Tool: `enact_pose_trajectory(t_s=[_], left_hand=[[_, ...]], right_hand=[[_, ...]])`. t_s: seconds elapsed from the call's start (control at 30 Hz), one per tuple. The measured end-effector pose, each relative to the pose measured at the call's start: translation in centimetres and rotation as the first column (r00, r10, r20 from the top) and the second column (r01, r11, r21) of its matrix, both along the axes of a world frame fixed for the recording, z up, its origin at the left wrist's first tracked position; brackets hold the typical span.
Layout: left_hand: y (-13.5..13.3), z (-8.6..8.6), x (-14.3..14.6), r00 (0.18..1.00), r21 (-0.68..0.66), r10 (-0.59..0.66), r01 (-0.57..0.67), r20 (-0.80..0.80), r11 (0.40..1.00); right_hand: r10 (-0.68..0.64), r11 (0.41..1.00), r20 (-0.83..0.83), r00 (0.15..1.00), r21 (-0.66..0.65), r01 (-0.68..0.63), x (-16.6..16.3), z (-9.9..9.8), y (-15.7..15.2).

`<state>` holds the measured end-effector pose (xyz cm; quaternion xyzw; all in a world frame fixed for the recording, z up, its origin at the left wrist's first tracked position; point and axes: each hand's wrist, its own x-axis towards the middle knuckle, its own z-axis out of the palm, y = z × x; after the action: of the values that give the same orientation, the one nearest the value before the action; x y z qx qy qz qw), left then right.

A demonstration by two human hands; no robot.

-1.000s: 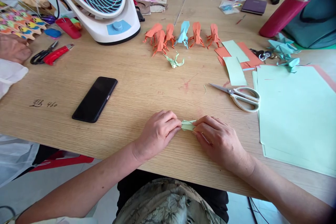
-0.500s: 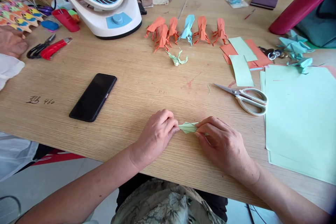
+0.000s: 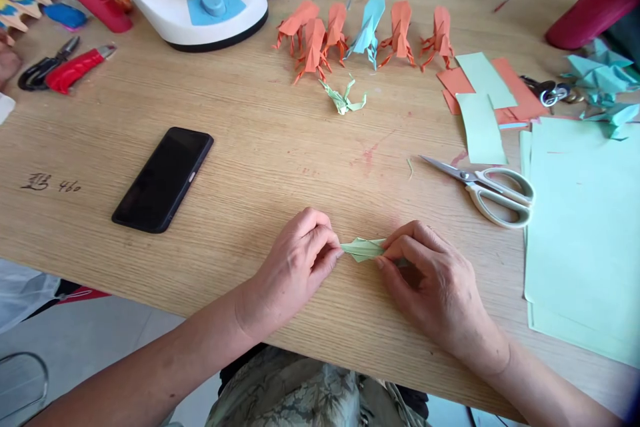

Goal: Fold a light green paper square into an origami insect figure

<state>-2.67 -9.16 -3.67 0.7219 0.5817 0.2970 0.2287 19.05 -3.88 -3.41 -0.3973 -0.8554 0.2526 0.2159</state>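
A narrow folded piece of light green paper [image 3: 363, 249] is stretched between my two hands, just over the front of the wooden table [image 3: 260, 180]. My left hand [image 3: 300, 253] pinches its left tip between thumb and fingers. At the other end, my right hand [image 3: 433, 280] grips it the same way and covers that part. Beyond my hands lies a small light green folded paper figure [image 3: 344, 99] with thin curled limbs. Behind it stand several orange folded paper figures [image 3: 401, 30] and a light blue one [image 3: 369, 30].
Scissors [image 3: 493, 192] lie on the right beside light green sheets [image 3: 585, 227]. Cut paper pieces [image 3: 483, 130] and blue-green folded figures [image 3: 603, 73] are farther back. A black phone [image 3: 164, 177], a red cutter [image 3: 77, 70] and a white fan [image 3: 220, 10] occupy the left side.
The camera view has tilted down and shifted slightly, so the table objects appear higher. My hands keep their pinch on the folded green paper, with a little more of it showing between them.
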Motion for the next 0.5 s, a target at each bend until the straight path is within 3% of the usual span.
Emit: enact_pose_trajectory(t_s=[0.5], left_hand=[[0.3,0.33,0.17,0.999,-0.052,0.033,-0.032,0.005,0.998]], right_hand=[[-0.056,0.993,0.068,0.996,-0.097,0.063,-0.48,0.45,-0.05]])
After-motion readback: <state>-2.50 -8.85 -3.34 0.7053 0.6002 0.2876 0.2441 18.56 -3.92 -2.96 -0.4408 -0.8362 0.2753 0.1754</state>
